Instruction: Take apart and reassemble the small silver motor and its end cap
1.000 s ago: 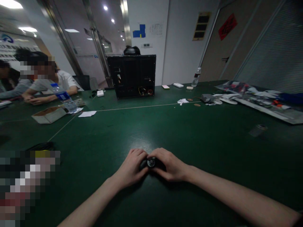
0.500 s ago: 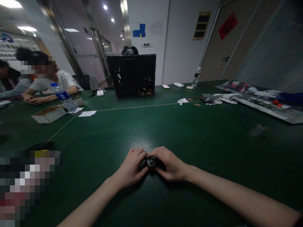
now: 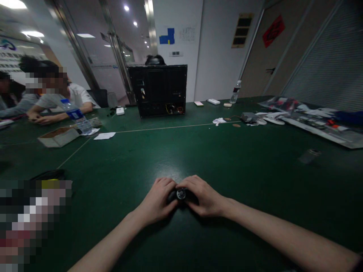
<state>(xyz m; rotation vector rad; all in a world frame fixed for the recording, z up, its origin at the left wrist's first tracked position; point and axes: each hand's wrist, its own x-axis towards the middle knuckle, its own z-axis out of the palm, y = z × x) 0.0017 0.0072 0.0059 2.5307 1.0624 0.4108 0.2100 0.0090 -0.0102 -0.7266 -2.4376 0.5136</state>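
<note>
A small black object with a round, silvery-ringed end [image 3: 180,194] sits between my two hands at the near middle of the green table [image 3: 159,151]. Its exact kind does not show, and most of its body is covered by fingers. From the left, my left hand [image 3: 161,198] closes its thumb and fingers around one side. On the other side my right hand [image 3: 200,195] grips it the same way, its fingertips meeting those of the left hand above the round end. Both hands are low over the tabletop.
A clear cylinder with a metal top [image 3: 310,155] stands at the right. Behind are a black panel with exposed wires [image 3: 161,90], a water bottle [image 3: 235,91] and a cluttered tray [image 3: 320,130]. Leftward are an open box [image 3: 59,137], a tilted bottle [image 3: 76,117] and a seated person [image 3: 76,94].
</note>
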